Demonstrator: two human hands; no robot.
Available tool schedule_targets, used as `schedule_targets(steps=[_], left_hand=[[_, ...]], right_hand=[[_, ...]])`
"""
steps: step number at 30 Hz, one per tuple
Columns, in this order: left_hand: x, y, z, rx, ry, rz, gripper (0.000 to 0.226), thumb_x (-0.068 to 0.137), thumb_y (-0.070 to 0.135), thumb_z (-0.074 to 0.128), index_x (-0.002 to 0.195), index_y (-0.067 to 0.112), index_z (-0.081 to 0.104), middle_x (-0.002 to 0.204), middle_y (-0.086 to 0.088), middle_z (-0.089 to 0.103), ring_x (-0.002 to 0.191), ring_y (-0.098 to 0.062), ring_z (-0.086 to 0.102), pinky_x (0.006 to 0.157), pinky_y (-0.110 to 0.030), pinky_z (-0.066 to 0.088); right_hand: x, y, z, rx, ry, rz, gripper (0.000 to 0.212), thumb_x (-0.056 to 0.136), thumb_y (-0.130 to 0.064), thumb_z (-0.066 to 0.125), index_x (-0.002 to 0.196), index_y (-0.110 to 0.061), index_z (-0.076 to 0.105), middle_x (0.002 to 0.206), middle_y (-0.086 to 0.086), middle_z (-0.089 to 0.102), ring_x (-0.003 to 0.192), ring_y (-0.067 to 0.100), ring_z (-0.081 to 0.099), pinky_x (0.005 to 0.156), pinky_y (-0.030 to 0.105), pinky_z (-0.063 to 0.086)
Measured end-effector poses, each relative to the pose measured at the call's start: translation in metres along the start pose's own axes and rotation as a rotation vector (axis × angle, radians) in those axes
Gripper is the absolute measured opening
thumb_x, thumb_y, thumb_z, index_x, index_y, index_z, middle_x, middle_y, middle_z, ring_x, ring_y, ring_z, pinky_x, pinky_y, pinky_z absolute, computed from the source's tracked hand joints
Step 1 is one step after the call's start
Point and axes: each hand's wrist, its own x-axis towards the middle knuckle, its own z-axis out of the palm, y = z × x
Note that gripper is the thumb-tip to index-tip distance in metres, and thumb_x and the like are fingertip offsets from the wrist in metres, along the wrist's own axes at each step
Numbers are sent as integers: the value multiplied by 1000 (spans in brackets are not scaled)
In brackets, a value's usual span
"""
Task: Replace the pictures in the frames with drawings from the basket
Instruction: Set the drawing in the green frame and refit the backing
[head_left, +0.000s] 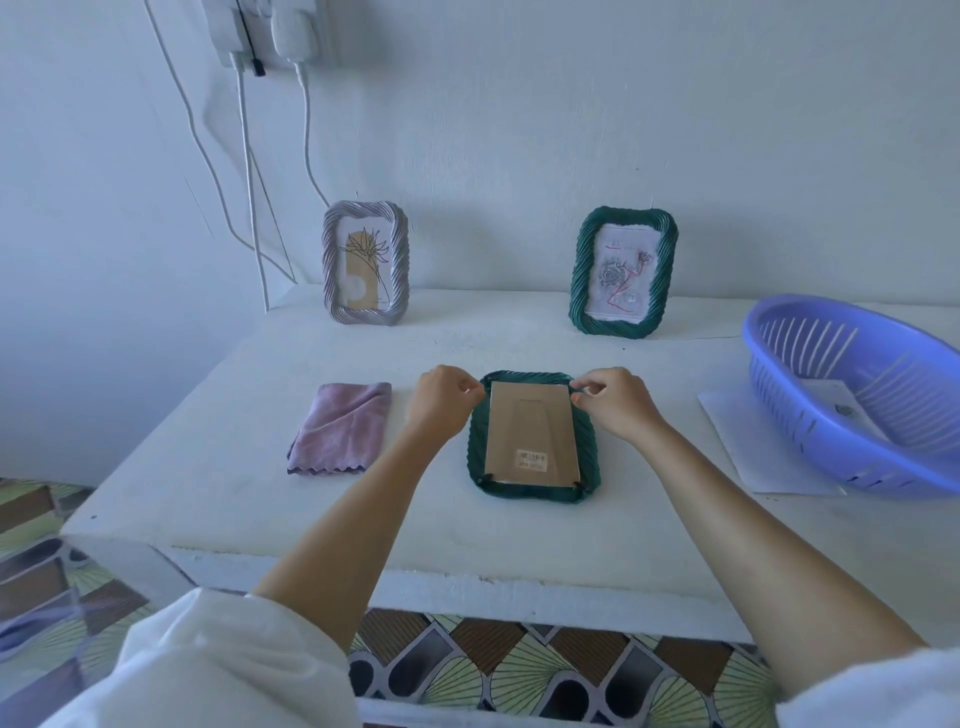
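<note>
At frame (532, 434): left hand (441, 400), right hand (615, 402)

FREE: I'm seeing bare table (467, 343) open between the face-down frame (533, 436) and the back row | LEFT: cloth (340, 428) is lying near it | RIGHT: basket (852, 395) is sitting on paper (748, 441) | BACK: grey frame (365, 262) and green frame (623, 273) are standing well apart

Face-down green frame (530, 492) with brown backing board (530, 431) between the fingers, left hand (441, 397) and right hand (613, 400) pinching its far corners, pink cloth (340, 428) left of left fingers, grey frame (365, 262) and upright green frame (625, 272) beyond, blue basket (852, 462) right of right fingers.
</note>
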Motion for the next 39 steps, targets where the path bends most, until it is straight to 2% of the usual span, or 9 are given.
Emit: schedule_targets(steps=[2, 4, 9, 11, 14, 17, 29, 35, 39], left_hand=[[14, -4, 3, 8, -16, 24, 20, 91, 18, 56, 98, 10, 72, 103, -6, 68, 95, -22, 60, 73, -23, 40], [29, -9, 8, 15, -42, 48, 22, 91, 21, 57, 105, 12, 71, 114, -7, 67, 102, -22, 59, 77, -23, 40], [55, -14, 19, 13, -114, 79, 24, 91, 26, 58, 109, 16, 69, 123, -4, 61, 110, -22, 56, 81, -26, 41], [60, -14, 21, 32, -126, 95, 23, 90, 27, 60, 107, 16, 70, 122, -3, 61, 108, -21, 56, 81, -27, 43], [66, -16, 23, 44, -138, 110, 21, 87, 25, 64, 104, 15, 71, 117, -2, 63, 99, -19, 58, 80, -29, 47], [70, -16, 24, 25, -147, 114, 18, 85, 22, 67, 99, 13, 73, 111, -2, 66, 86, -13, 53, 77, -26, 44], [75, -12, 23, -46, -200, 115, 13, 82, 10, 69, 93, 5, 73, 96, -5, 66, 76, -13, 53, 74, -24, 43], [79, -16, 21, 3, -260, 201, 11, 85, 12, 66, 92, 6, 71, 97, -3, 61, 87, -15, 53, 77, -23, 40], [82, -22, 20, 53, -311, 310, 15, 87, 13, 62, 97, 7, 72, 100, -5, 59, 93, -14, 50, 83, -23, 36]], right_hand=[[17, 1, 5, -34, -21, 13, 27, 87, -15, 61, 113, -10, 67, 114, 12, 64, 109, 25, 56, 83, 25, 39], [29, 4, 10, -54, -42, 22, 26, 87, -14, 61, 112, -9, 67, 112, 10, 63, 108, 25, 56, 84, 25, 40], [47, 6, 15, -88, -77, 32, 17, 82, -12, 66, 98, -8, 69, 74, -1, 53, 81, 19, 52, 64, 24, 37], [51, 5, 14, -90, -87, 38, 18, 79, -11, 69, 96, -7, 70, 75, -1, 56, 80, 18, 52, 61, 23, 37], [57, 5, 13, -101, -107, 46, 20, 77, -10, 73, 96, -6, 71, 95, 9, 64, 85, 16, 53, 73, 23, 38], [60, 5, 14, -102, -108, 50, 20, 76, -10, 74, 94, -5, 71, 101, 11, 66, 86, 17, 55, 75, 24, 40], [59, 6, 15, -73, -110, 41, 8, 79, -7, 72, 84, -1, 71, 93, 14, 70, 76, 16, 55, 64, 22, 39], [58, 8, 16, -91, -111, 2, 4, 80, -5, 70, 80, -1, 70, 89, 15, 69, 75, 18, 56, 60, 21, 40], [58, 11, 18, -107, -107, -27, 4, 80, -6, 69, 80, -2, 70, 89, 17, 69, 76, 20, 56, 68, 27, 43]])
